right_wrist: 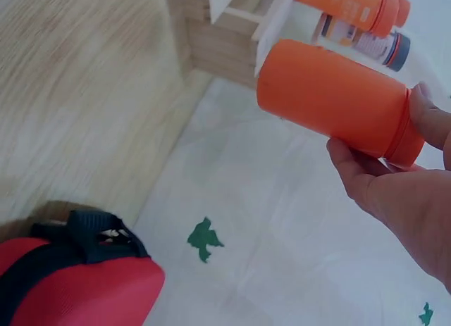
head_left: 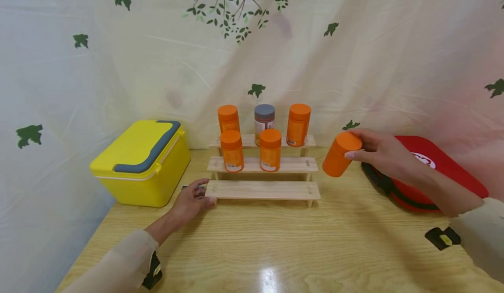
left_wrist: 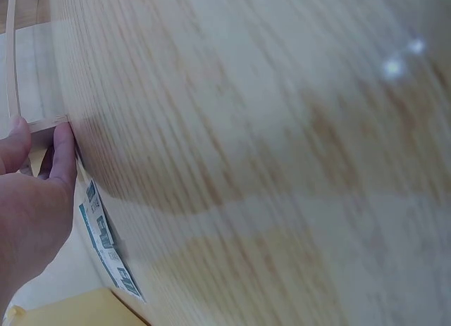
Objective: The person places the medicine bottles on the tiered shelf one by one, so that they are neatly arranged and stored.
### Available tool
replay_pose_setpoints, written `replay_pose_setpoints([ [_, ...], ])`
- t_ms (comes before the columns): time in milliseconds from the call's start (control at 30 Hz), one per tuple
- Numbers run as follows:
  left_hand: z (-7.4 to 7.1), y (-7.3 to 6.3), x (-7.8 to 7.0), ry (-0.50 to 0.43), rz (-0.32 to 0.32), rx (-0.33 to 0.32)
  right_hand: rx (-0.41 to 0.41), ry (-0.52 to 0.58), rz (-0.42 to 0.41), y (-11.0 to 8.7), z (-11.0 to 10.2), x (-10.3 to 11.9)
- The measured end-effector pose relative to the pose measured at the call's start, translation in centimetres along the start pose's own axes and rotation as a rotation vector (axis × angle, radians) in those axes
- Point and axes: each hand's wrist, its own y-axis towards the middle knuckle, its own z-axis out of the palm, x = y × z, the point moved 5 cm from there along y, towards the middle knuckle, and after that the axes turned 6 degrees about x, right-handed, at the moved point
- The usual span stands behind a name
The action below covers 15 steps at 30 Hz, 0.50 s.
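My right hand [head_left: 379, 153] holds a tilted orange bottle [head_left: 337, 156] by its cap end, in the air just right of a three-step wooden rack [head_left: 264, 190]. The right wrist view shows fingers and thumb around the cap of that orange bottle [right_wrist: 331, 101]. At the rack's lowest step, my left hand [head_left: 192, 202] pinches the left end between thumb and fingers. On the top step stand two orange bottles [head_left: 228, 114] [head_left: 299, 124] with a grey-capped bottle [head_left: 264, 124] between them. Two more orange bottles [head_left: 232, 151] [head_left: 270, 150] occupy the middle step's left and centre.
A yellow box [head_left: 141, 162] with a blue-grey handle stands left of the rack. To the right, a red case [head_left: 441, 166] with a black strap lies behind my right forearm. A printed cloth [head_left: 165, 65] hangs behind the wooden table [head_left: 252, 240].
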Motion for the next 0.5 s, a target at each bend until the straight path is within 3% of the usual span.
replay_pose_setpoints([
  [167,0.0,0.0,0.0,0.009,0.000,-0.001,0.048,0.009,-0.058,0.8,0.7,1.5],
  [500,-0.1,0.0,0.0,0.012,0.004,0.002,0.073,0.059,-0.080,3.2,2.4,3.2],
])
